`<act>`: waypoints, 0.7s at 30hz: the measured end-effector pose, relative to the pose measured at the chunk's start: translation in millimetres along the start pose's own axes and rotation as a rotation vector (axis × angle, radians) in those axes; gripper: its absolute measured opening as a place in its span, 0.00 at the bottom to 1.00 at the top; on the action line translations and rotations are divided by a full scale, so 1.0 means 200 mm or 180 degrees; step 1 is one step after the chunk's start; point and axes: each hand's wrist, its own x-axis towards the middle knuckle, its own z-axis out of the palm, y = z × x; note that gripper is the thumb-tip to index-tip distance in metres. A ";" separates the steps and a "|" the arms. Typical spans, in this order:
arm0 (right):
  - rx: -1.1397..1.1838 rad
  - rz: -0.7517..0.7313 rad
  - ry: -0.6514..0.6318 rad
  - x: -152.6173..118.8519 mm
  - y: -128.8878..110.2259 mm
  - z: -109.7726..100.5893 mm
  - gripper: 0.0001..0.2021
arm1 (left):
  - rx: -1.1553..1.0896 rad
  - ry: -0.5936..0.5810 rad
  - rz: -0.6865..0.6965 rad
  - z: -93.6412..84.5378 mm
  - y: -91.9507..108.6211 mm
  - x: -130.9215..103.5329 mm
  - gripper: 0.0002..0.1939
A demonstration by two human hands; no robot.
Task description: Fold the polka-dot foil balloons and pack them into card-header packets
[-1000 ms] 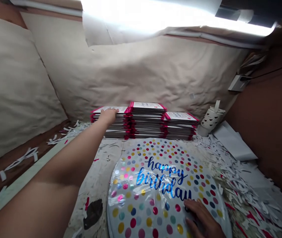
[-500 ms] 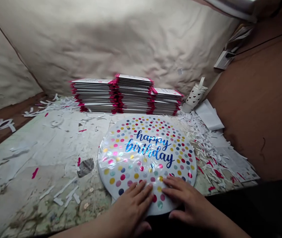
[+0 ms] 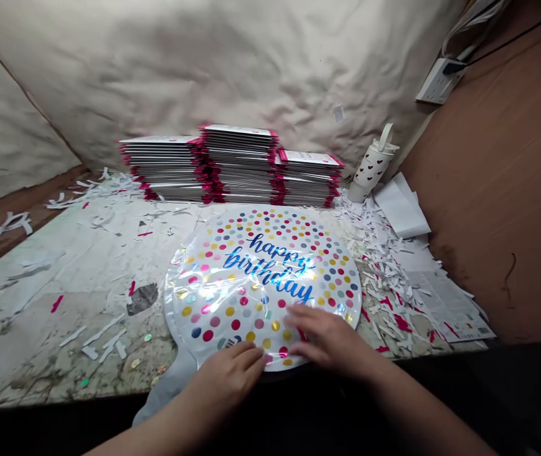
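A flat, round foil balloon (image 3: 246, 304) lies on the table, covered in coloured dots and lettered "happy birthday" in shiny blue. At its left, more pale edges show underneath, and a grey tail (image 3: 168, 386) hangs over the table's front edge. My left hand (image 3: 235, 373) is closed at the balloon's near edge, fingers together and curled; the thumb is hidden. Over the lower right of the balloon is my right hand (image 3: 327, 339), slightly blurred, its fingers apart and nothing visibly held.
Three stacks of pink-edged flat packs (image 3: 242, 168) stand against the draped back wall. Right of them are a white tumbler (image 3: 370, 171) with hearts and a folded white paper (image 3: 401, 206). Paper shreds (image 3: 379, 266) litter the table (image 3: 85, 259); a power socket (image 3: 439, 81) is on the wall.
My left hand has gone from lying flat on the balloon to curled at its near edge. The right hand has lifted slightly and moved inward. The view has shifted, and the grey tail now shows.
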 end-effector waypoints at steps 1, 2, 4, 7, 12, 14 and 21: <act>-0.0183 0.0196 0.0020 0.05 0.05 -0.03 0.24 | -0.0051 0.0043 -0.0027 0.00 0.00 0.00 0.14; -0.0376 0.0428 0.0083 0.08 0.10 -0.05 0.28 | -0.0150 0.0079 -0.0085 -0.01 -0.01 0.00 0.14; -0.0657 0.0949 0.0268 0.13 0.23 -0.12 0.30 | -0.0466 0.0076 -0.0366 -0.05 -0.02 0.00 0.14; -0.0935 0.1738 0.0830 0.11 0.32 -0.24 0.31 | -0.1009 -0.0149 -0.1157 -0.13 -0.03 0.04 0.12; -0.0038 0.0598 -0.0150 0.06 0.09 -0.21 0.21 | -0.1031 -0.0331 -0.1702 -0.17 -0.05 0.19 0.10; -0.0090 0.0335 -0.0426 0.06 -0.01 -0.13 0.16 | -0.0796 -0.0340 -0.1506 -0.16 -0.08 0.19 0.10; 0.0147 0.0753 0.0564 -0.02 0.10 0.01 0.25 | 0.0598 0.0267 -0.2118 -0.31 -0.39 -0.19 0.19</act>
